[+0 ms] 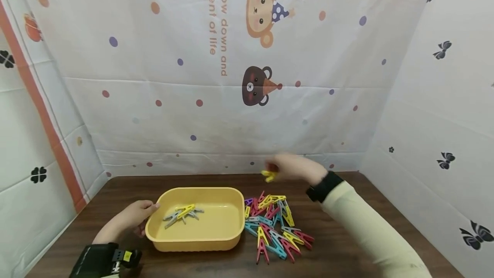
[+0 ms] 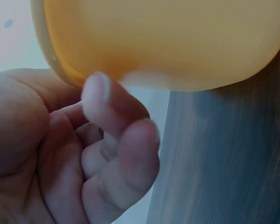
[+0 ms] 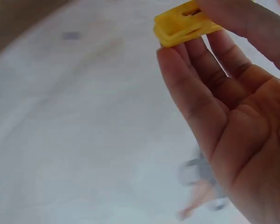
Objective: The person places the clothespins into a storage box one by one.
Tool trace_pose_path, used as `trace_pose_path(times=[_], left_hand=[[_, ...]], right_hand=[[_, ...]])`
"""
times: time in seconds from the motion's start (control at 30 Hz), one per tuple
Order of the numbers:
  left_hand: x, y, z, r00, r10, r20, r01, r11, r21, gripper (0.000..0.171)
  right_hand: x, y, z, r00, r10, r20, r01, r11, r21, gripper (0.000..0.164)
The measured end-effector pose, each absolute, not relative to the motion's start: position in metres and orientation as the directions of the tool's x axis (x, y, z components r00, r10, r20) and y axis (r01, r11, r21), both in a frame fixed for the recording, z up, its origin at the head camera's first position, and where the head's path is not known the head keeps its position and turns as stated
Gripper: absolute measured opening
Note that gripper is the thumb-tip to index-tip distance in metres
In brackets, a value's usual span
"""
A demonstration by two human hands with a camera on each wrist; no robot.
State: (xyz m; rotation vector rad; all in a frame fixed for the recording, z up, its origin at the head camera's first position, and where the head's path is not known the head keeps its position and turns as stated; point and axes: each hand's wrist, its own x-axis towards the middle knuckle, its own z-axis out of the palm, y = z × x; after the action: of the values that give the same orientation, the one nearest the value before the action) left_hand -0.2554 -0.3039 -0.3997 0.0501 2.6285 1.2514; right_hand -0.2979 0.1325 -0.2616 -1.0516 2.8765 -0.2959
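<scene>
Well, right hand [image 1: 295, 169] pinches yellow peg [image 3: 181, 24], apart from peg pile [image 1: 264, 221]. Left hand [image 1: 132, 218] grips yellow tub [image 1: 218, 222] by edge; few pegs [image 1: 186, 212] inside.

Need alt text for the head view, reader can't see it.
A blurred right hand holds a yellow clothespin; the left hand grips the left end of a yellow basin with several clothespins inside. Right of it lies a multicolored clothespin pile.
</scene>
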Motion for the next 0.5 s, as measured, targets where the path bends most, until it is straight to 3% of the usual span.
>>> trace_pose_path(times=[0.27,0.5], left_hand=[[-0.256,-0.304,-0.398,-0.975,0.107,-0.194,-0.080,0.646,0.759,0.034],[-0.255,-0.303,-0.399,-0.972,0.124,-0.199,-0.074,0.645,0.761,0.035]], right_hand=[[-0.320,0.025,-0.193,-0.665,-0.734,0.134,-0.745,0.640,-0.190,0.016],[-0.321,-0.050,-0.206,-0.617,-0.775,0.139,-0.784,0.588,-0.202,0.019]])
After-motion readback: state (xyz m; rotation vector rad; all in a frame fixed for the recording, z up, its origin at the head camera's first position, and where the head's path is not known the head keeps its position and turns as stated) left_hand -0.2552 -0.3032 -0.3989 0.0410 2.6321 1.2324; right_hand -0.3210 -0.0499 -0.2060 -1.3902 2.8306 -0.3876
